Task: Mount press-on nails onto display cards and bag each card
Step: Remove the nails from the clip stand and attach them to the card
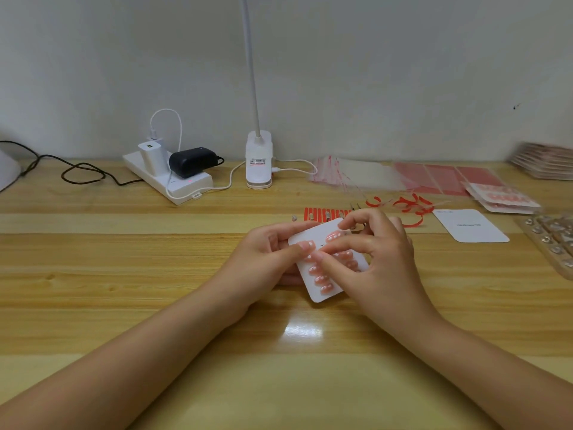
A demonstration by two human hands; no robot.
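A white display card [322, 294] with several pink press-on nails [324, 279] stuck to it is held just above the wooden table at centre. My left hand [266, 259] grips the card's left edge, thumb on top. My right hand [372, 252] is over the card's right side, with thumb and index finger pressing a nail near the card's middle. A blank white card [469, 226] lies to the right. Clear bags with red strips [356, 175] lie at the back right.
A red adhesive strip sheet [322, 214] and curled red backing strips [409, 207] lie behind the hands. A plastic tray of nails [555, 240] sits at the right edge, bagged cards [502, 198] behind it. A power strip [167, 178] and lamp clip [259, 162] stand at the back.
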